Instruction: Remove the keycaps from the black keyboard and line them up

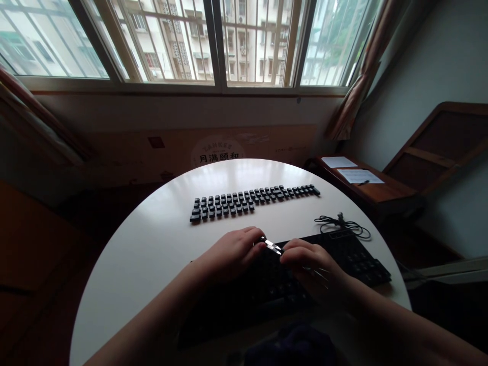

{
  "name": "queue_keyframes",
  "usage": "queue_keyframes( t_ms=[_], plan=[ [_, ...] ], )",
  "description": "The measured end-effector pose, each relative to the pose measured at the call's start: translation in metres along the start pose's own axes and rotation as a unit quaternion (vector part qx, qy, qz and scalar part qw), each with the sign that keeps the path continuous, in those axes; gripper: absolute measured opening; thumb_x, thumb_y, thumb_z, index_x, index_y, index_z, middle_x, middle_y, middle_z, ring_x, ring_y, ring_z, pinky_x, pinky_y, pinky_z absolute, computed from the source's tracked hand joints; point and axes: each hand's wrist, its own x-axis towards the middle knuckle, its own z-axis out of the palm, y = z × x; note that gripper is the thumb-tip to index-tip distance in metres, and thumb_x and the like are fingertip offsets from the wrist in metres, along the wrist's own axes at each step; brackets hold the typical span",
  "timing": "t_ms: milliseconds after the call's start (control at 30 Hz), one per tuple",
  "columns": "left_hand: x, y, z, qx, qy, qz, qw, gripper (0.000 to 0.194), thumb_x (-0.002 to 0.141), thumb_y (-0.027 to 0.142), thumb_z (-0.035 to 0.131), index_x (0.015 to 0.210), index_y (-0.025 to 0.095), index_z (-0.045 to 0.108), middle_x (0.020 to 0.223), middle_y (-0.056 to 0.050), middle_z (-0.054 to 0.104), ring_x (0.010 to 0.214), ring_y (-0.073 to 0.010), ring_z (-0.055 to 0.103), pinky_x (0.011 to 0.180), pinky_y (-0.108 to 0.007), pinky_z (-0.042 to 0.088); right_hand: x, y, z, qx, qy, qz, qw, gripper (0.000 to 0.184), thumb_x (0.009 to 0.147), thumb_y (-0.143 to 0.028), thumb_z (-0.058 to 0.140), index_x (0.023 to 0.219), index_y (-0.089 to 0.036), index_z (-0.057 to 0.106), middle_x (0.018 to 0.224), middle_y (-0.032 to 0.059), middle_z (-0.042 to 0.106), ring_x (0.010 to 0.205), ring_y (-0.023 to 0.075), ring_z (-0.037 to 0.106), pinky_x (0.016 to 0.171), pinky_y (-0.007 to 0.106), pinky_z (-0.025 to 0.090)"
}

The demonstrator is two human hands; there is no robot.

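Observation:
My left hand (238, 249) is closed, its fingertips pinching a small black keycap (263, 239) that is mostly hidden. Between the two hands runs a shiny metal keycap puller (272, 246), its tip at the keycap. The fingers of my right hand (310, 259) are wrapped round the puller, and thin wires show below them. Both hands are above a black keyboard (358, 259), which lies tilted across the near part of the table and is partly covered by my hands and arms. Beyond it, many black keycaps (224, 205) lie in neat rows.
A coiled black cable (341, 223) rests on the round white table (145, 244), behind the keyboard's right end. To the right, papers (360, 176) and a pen (364, 182) lie on a wooden seat (396, 190). A barred window is ahead, with a large printed box (267, 147) below it.

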Motion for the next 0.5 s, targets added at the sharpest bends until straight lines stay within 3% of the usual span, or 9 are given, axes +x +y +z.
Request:
queue_keyframes(
  t_ms=[300, 500],
  plan=[
    [0.0, 0.002, -0.001, -0.031, -0.006, -0.011, 0.999, 0.022, 0.1, 0.034, 0.036, 0.097, 0.021, 0.054, 0.099, -0.005, 0.064, 0.089, -0.0208, 0.058, 0.076, -0.031, 0.044, 0.0, -0.01, 0.001, -0.095, 0.03, -0.016, 0.995, 0.021, 0.091, -0.01, 0.049, 0.104, -0.023, 0.059, 0.083, 0.0026, 0.06, 0.06, 0.0122, 0.051, 0.054, 0.026, 0.039],
    [0.0, -0.005, -0.007, -0.036, 0.013, -0.022, 0.999, 0.025, 0.099, 0.035, 0.034, 0.092, 0.02, 0.054, 0.093, -0.005, 0.063, 0.084, -0.0207, 0.057, 0.073, -0.032, 0.044, 0.001, -0.01, -0.012, -0.13, 0.109, 0.019, 0.985, 0.014, 0.095, -0.014, 0.047, 0.096, -0.022, 0.059, 0.076, 0.0016, 0.057, 0.062, 0.0153, 0.051, 0.057, 0.029, 0.04]
  ],
)
